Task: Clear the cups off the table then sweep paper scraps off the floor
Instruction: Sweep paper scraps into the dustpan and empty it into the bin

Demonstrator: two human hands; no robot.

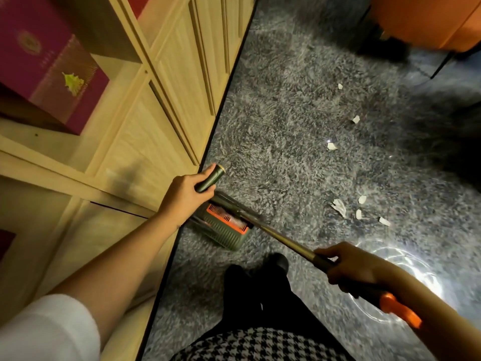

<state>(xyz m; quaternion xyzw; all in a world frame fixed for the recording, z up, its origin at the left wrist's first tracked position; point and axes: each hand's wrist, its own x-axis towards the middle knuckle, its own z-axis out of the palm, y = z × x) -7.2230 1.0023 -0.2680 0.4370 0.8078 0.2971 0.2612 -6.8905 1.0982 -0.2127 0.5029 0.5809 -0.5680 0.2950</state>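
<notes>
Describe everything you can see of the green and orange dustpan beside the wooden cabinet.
The green ribbed plastic dustpan stands on the speckled grey floor beside the wooden cabinet. An orange rim lines its open top. Its dark green handle with a gold ring is gripped by the left hand. The metal broom pole, gripped by the right hand, runs into it.

Glossy speckled stone floor (pixel 286 126), matt pale wood cabinet (pixel 166 74), crumpled paper scraps (pixel 339 206)

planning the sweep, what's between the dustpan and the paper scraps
Head view: apart from the broom pole by the dustpan, only bare grey floor up to the paper scraps.
</notes>
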